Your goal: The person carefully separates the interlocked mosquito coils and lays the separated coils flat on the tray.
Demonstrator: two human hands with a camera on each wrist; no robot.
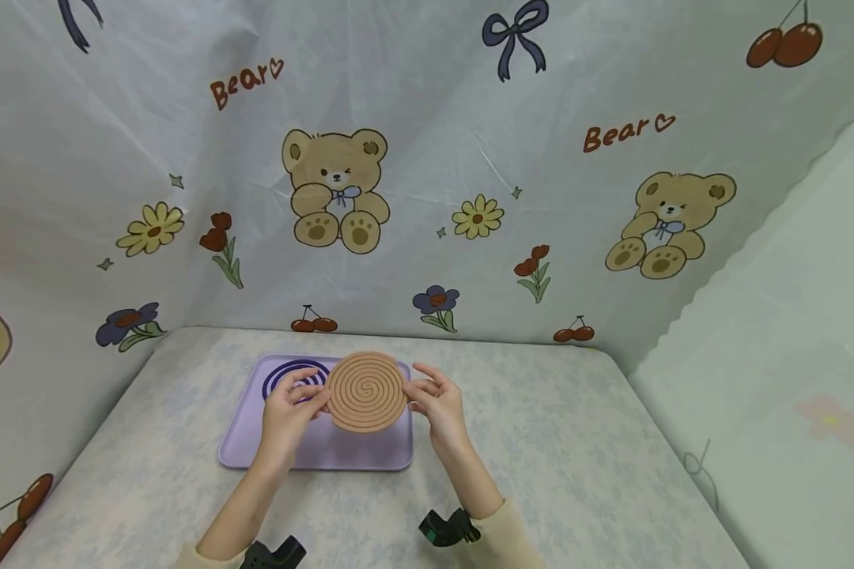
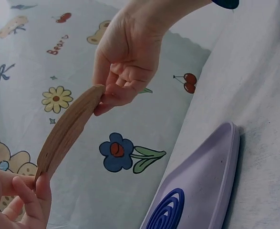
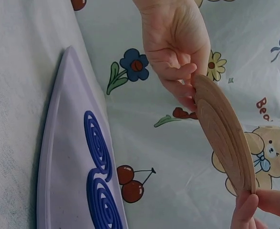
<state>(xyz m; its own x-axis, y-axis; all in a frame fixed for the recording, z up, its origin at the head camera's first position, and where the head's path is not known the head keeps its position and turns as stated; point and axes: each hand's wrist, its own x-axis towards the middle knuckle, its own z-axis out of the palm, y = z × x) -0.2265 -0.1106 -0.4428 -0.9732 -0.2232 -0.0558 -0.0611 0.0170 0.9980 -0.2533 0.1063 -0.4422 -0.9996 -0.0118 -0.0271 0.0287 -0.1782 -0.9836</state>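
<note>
A round tan disc (image 1: 367,392) with a spiral groove is held up over the tray, its face toward the head camera. My left hand (image 1: 288,415) pinches its left edge between thumb and fingers. At the opposite edge my right hand (image 1: 440,407) pinches it the same way. Both wrist views show the disc nearly edge-on, brown and thin. Below it, a lilac tray (image 1: 313,457) lies on the table. Dark blue spirals (image 3: 99,145), joined together, lie in the tray; in the head view the disc and left hand hide part of them.
The pale mottled table (image 1: 541,458) extends around the tray. A whitish sheet (image 1: 413,158) printed with bears, flowers and cherries hangs behind it. Black wrist devices (image 1: 450,527) sit at both forearms. A thin cord (image 1: 704,474) hangs at the right.
</note>
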